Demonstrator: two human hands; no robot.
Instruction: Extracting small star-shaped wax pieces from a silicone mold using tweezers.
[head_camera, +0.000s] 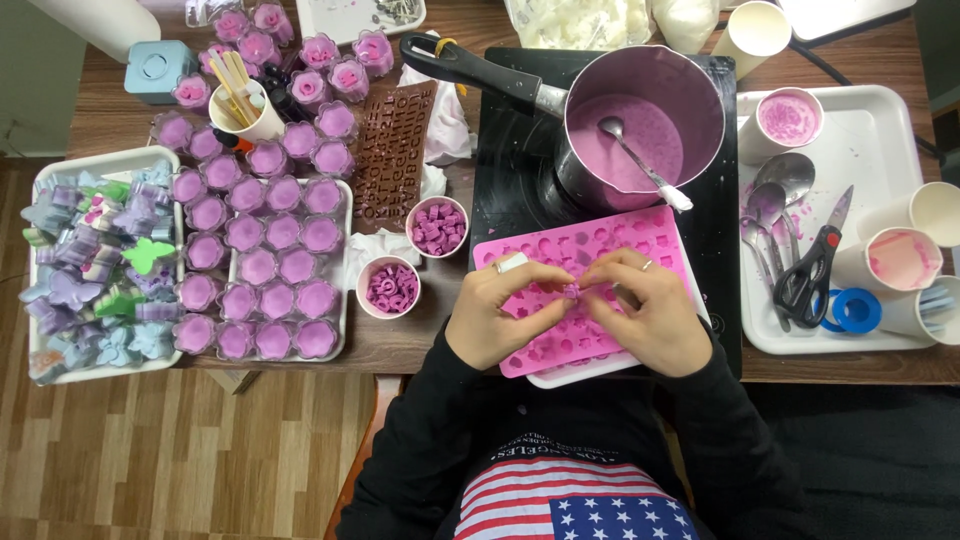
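Pinching small purple piece (571, 291) between fingertips of left hand (497, 312) and right hand (640, 305), over pink mold (560, 250) on counter (400, 345). Best gripped lightly, pulled slowly, mold kept flat.

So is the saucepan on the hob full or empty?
Partly full: purple liquid covers the bottom of the saucepan, well below the rim, with a spoon resting in it.
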